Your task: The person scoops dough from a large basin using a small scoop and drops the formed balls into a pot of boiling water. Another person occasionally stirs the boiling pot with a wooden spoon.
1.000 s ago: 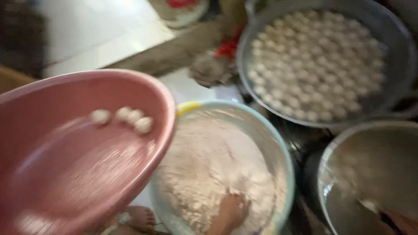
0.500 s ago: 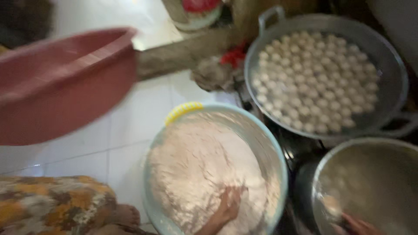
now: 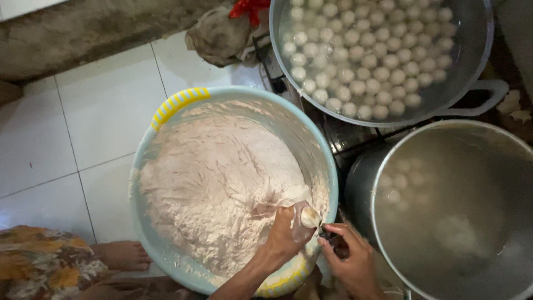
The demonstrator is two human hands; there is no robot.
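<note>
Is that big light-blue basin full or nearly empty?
Mostly full: the basin holds a pale dough mound reaching near its rim.

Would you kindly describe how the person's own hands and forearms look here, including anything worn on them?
Both are bare: the left hand and its forearm show no sleeve, glove, ring or watch, and pale dough smears coat its fingers. The right hand is likewise ungloved, with no visible jewellery; its wrist runs out of the picture, so any sleeve is unseen.
</note>
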